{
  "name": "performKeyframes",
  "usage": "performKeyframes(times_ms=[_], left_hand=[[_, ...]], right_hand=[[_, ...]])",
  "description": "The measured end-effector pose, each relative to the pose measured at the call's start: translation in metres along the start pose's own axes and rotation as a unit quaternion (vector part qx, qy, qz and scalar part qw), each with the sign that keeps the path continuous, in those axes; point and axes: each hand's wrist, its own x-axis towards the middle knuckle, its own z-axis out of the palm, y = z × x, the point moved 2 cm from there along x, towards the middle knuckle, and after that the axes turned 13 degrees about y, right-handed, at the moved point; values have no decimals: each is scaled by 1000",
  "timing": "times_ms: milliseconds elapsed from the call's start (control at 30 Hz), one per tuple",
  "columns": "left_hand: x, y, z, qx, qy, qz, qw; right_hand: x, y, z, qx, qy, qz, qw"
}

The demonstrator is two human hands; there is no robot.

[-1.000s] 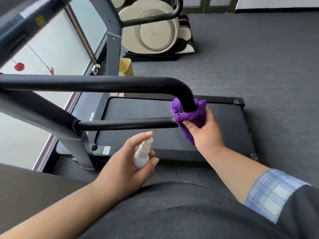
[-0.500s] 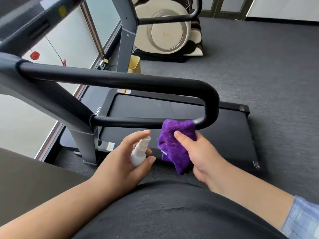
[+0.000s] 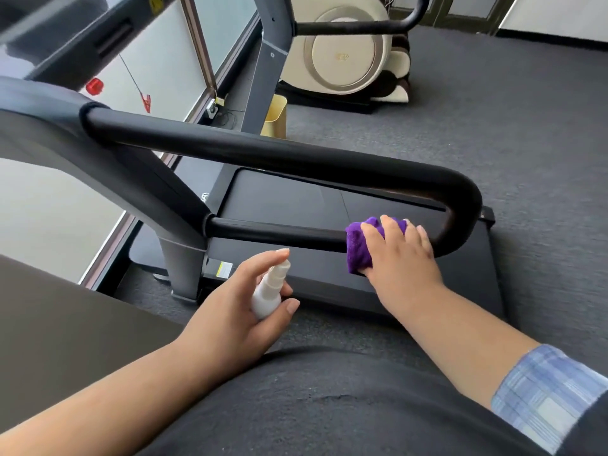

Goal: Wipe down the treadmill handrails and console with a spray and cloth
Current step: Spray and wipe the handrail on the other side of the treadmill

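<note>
A: Right hand (image 3: 399,255) first. Fingers curled over a bunched purple cloth (image 3: 358,246), pressing it onto the lower bar (image 3: 279,232) of the black looped handrail, close to the bend at its rear end.

B: Left hand (image 3: 240,311)?

A: Wrapped round a small white spray bottle (image 3: 268,289), index finger up by the nozzle, thumb along the side. Held low, near the lower bar but apart from it, in front of the treadmill deck's near edge.

B: Rest of the rail?

A: Upper bar (image 3: 263,153) runs from the grey upright (image 3: 177,205) on the left out to the bend (image 3: 464,205), then loops back as the lower bar. Treadmill deck (image 3: 296,199) sits beneath, on grey carpet (image 3: 510,110). Console is up at the top left, mostly out of frame, can't tell its condition.

B: Step in hand?

A: Wiping the lower bar, I'd say. To do it well: keep the cloth wrapped round the tube so the underside gets covered too, then slide it steadily along towards the upright without lifting off. Spray only where the cloth goes next, nozzle aimed at the bar, not the belt.

B: Risks?

A: Cloth is bunched, so contact may be patchy; spreading it flatter would help. Overspray on the deck.
</note>
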Motion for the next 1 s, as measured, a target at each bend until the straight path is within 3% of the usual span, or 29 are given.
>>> performKeyframes(times_ms=[267, 700, 800, 1000], left_hand=[[-3, -21, -14, 8, 8, -36, 999], [3, -82, -79, 36, 0, -65, 997], [14, -98, -87, 22, -29, -65, 997], [52, -105, -71, -29, -119, -21, 992]], right_hand=[[41, -44, -5, 28, 24, -88, 995], [108, -233, 5, 104, 46, -141, 983], [117, -257, 8, 117, 42, -116, 986], [105, -235, 6, 153, 20, -138, 978]])
